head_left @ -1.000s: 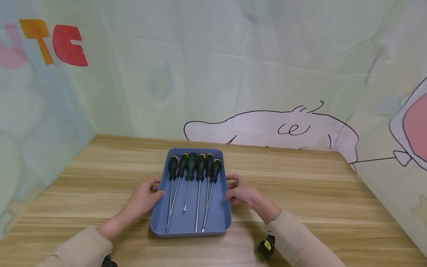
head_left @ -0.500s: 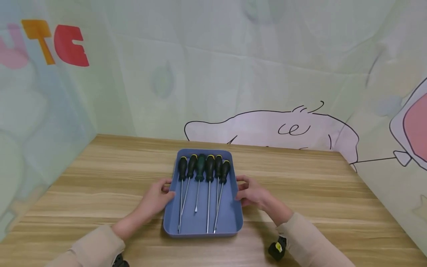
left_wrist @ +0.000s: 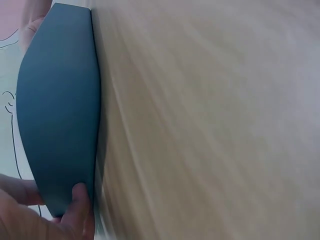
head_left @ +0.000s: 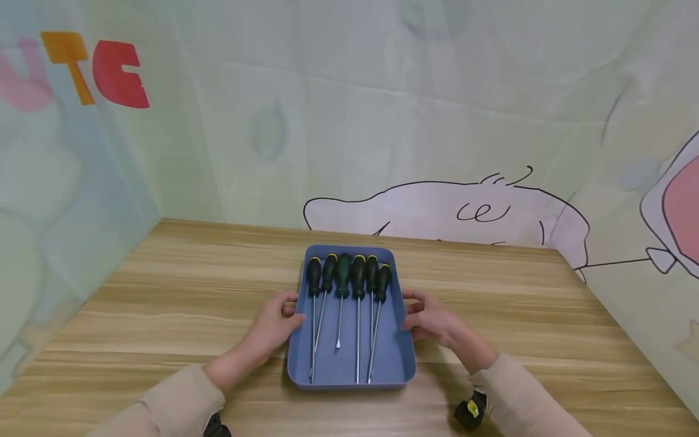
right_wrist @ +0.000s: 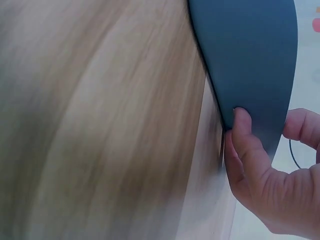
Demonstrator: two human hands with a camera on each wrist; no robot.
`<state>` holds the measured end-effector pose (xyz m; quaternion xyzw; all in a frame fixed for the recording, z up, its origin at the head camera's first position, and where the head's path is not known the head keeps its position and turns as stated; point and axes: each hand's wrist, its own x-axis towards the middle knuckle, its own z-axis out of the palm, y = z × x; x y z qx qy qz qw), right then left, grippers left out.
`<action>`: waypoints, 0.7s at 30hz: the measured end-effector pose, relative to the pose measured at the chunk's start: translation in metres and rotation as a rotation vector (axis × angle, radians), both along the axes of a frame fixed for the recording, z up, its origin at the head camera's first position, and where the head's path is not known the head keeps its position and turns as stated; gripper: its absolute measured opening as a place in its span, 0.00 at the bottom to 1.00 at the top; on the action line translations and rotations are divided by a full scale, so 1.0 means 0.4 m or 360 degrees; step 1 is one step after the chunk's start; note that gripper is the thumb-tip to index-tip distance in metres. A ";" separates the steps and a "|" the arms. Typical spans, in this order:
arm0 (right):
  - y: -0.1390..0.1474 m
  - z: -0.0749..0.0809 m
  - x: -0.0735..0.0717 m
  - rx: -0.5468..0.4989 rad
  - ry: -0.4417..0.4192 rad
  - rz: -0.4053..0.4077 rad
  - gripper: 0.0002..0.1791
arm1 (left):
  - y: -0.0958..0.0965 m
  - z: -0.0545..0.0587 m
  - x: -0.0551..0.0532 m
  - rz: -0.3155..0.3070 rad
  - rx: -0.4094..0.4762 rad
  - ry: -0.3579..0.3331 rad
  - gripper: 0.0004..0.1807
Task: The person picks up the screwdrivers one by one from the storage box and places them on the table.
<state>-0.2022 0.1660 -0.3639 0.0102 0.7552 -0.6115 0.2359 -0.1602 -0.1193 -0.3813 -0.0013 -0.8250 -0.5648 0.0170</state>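
Note:
A blue rectangular tray sits at the middle of the table, with several screwdrivers lying inside. Their dark handles point to the far end and their metal shafts towards me. My left hand holds the tray's left side, and my right hand holds the right side. In the left wrist view, the left hand's fingertips press the tray's outer wall low down. The right wrist view has bent fingers against the opposite wall. Whether the tray's base touches the wood everywhere cannot be told.
The wood-grain table spreads around the tray on all sides. A printed cloth backdrop stands along its far edge and both sides. Black wrist devices hang below the beige sleeves.
The tray has moved steadily to the right across the table, with its screwdrivers keeping their arrangement. Both hands have travelled along with it, their hold unchanged.

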 end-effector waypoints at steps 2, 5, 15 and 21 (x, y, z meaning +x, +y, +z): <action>0.008 -0.001 0.000 -0.0008 0.0002 0.0008 0.40 | 0.007 -0.002 -0.002 0.0002 0.0007 -0.0005 0.19; 0.019 -0.002 -0.001 -0.0010 0.0004 0.0002 0.40 | 0.017 -0.004 -0.004 0.0007 0.0008 -0.0010 0.20; 0.053 -0.001 0.002 0.0023 0.0010 0.0014 0.41 | 0.049 -0.006 -0.010 0.0003 0.0055 -0.0006 0.20; 0.071 0.001 -0.001 0.0036 0.0011 0.0019 0.41 | 0.067 -0.005 -0.011 0.0003 0.0099 -0.0045 0.21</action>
